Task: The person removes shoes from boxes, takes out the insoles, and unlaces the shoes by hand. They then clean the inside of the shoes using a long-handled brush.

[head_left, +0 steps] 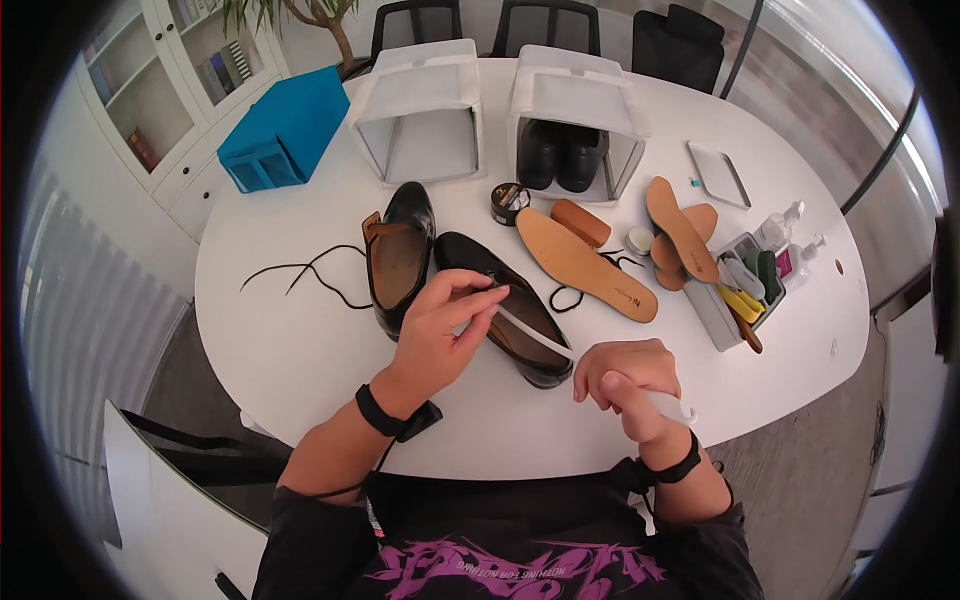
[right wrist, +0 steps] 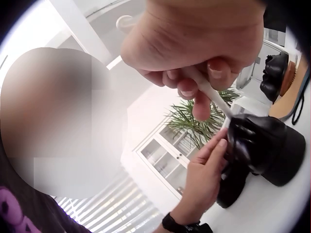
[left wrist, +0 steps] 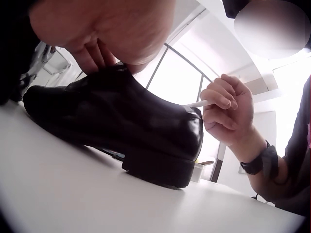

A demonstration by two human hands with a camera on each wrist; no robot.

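Note:
My right hand (head_left: 630, 385) grips a slim white stick (head_left: 535, 333) with a hooked end. That stick runs over the heel into the open top of a black leather shoe (left wrist: 136, 116), which stands on the white table. At the front of the same shoe's opening is my left hand (head_left: 435, 330), its thumb and fingers pinching the upper near the tongue. The stick's far end lies close to those fingertips. To the left, another black shoe (head_left: 402, 250) has its brown tongue folded up, and a loose black lace (head_left: 320, 262) trails beside it.
Beyond the shoes are a round polish tin (head_left: 510, 203), a brown block (head_left: 580, 222) and a tan insole (head_left: 590, 268). More insoles (head_left: 680, 230) lean by a grey caddy (head_left: 715, 315). Two white boxes (head_left: 415, 100) and a blue bag (head_left: 285, 130) stand at the back.

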